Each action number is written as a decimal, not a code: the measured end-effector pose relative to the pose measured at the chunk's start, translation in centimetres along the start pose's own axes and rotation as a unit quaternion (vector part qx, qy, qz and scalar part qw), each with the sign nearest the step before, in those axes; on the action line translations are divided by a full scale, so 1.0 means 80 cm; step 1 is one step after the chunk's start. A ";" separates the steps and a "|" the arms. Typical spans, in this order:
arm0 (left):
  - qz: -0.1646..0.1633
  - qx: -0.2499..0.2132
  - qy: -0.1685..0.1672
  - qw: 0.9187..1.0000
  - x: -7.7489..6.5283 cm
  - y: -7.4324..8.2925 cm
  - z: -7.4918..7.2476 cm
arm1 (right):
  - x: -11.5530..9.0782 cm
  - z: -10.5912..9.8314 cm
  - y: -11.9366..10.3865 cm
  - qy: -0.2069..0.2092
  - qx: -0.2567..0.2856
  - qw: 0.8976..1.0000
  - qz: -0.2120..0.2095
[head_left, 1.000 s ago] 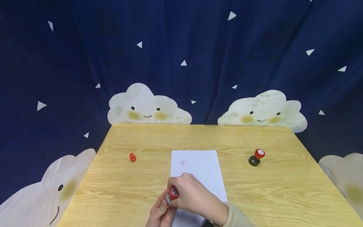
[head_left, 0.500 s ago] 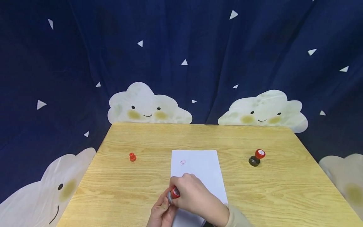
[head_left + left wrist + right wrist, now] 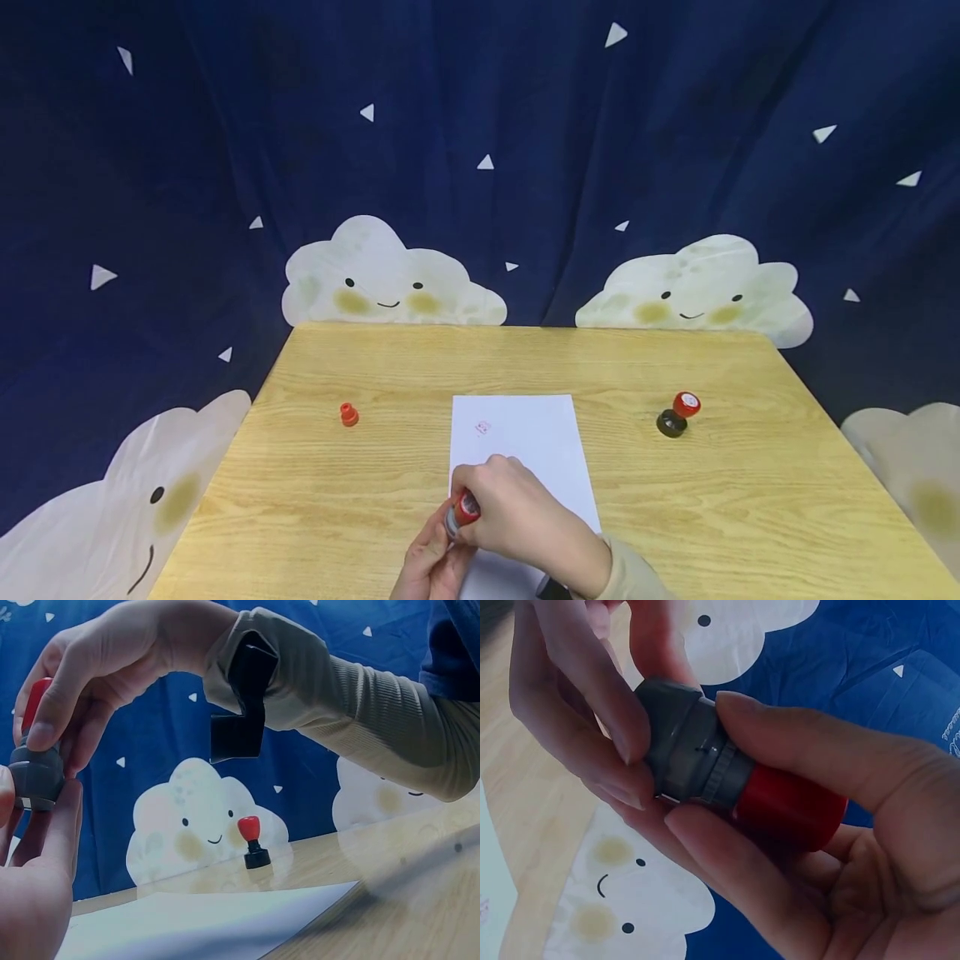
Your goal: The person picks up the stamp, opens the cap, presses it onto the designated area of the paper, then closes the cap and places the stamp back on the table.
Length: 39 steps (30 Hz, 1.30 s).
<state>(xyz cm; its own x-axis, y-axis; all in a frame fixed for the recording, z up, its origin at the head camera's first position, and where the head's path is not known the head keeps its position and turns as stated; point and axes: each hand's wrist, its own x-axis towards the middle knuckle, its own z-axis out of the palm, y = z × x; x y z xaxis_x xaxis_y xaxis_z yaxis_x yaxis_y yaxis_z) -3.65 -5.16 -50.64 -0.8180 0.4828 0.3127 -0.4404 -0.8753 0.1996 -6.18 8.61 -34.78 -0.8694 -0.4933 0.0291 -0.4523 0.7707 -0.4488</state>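
Note:
Both hands meet over the lower part of a white sheet of paper [image 3: 532, 433], on a self-inking stamp [image 3: 791, 806] with a red handle and a dark grey body. My right hand [image 3: 521, 517] comes from above, its thumb and fingers round the red handle and the collar below it. From beneath, my left hand [image 3: 431, 562] pinches the grey end [image 3: 37, 776] between thumb and fingers. In the left wrist view the stamp stands nearly upright, red end up, raised above the paper. A small red ink print [image 3: 482, 427] shows near the sheet's upper left corner.
To the left on the wooden table [image 3: 360, 492] sits a small red stepped cap-like piece [image 3: 348, 415]. A second stamp [image 3: 678, 414], with red knob and black base, stands at the right. Behind the table hangs a dark blue curtain [image 3: 525, 108] with clouds.
Both hands have shifted slightly right with the stamp between them, keeping the same grip. The paper, the small red piece and the second stamp stay in place.

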 end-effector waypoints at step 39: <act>-0.017 -0.027 -0.008 0.999 -0.005 0.000 -0.014 | 0.083 -0.007 0.162 0.102 -0.021 0.990 0.100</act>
<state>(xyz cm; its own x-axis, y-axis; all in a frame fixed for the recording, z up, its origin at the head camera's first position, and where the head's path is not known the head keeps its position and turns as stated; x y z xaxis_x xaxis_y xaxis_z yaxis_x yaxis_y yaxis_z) -3.71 -5.37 -51.81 -0.7962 0.5122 0.3221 -0.4872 -0.8584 0.1606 -17.93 15.56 -39.94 -0.9623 -0.2411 0.1259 -0.2720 0.8630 -0.4258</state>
